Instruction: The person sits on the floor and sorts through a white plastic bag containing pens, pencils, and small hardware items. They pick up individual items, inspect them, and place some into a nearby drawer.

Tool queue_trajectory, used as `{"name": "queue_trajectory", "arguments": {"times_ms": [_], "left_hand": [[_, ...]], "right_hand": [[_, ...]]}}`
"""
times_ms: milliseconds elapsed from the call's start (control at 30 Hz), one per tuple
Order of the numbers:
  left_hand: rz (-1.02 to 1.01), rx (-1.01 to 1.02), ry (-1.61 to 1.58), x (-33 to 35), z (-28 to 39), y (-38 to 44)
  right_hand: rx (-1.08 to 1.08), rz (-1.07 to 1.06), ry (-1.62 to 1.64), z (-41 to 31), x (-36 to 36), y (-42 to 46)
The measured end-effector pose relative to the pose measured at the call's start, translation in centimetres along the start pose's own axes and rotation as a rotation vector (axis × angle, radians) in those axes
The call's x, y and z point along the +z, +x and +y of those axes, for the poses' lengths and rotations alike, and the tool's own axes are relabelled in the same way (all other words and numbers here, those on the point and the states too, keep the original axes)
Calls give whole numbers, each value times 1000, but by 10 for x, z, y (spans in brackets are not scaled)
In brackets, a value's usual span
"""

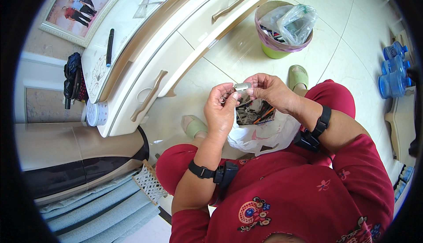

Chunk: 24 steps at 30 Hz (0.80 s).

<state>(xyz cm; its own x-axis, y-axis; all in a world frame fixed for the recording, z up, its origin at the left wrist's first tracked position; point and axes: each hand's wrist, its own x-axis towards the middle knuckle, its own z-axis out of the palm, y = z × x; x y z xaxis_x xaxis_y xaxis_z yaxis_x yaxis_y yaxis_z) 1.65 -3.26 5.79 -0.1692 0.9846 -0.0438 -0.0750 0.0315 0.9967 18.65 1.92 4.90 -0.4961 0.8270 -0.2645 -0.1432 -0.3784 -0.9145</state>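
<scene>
Between my two hands is a small flat metallic piece point(242, 86), pinched at both ends by the fingertips. My left hand point(222, 102) also has small ring-shaped metal parts at its fingers; their exact kind is unclear. On the other end of the piece are the thumb and fingers of my right hand point(269, 89). Below the hands, between the knees, a white plastic bag point(261, 140) lies open, with many pens and pen parts point(252, 115) inside, an orange one among them.
A green bin point(276, 51) with a pink liner holds pens and a clear plastic bag point(295, 23). At the left a cream cabinet point(172, 49) with drawers curves past, a black marker point(110, 48) on its top. Blue water bottles point(395, 71) stand at the far right.
</scene>
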Motion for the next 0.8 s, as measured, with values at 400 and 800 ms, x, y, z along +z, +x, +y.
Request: {"name": "queue_trajectory", "arguments": {"times_ms": [400,800], "left_hand": [[88,-63,-73,-6,0,5],[136,-69,-217,-15,1,11]], "right_hand": [[153,8,-20,-5,5,-2],[241,-32,83,-2,3,-2]]}}
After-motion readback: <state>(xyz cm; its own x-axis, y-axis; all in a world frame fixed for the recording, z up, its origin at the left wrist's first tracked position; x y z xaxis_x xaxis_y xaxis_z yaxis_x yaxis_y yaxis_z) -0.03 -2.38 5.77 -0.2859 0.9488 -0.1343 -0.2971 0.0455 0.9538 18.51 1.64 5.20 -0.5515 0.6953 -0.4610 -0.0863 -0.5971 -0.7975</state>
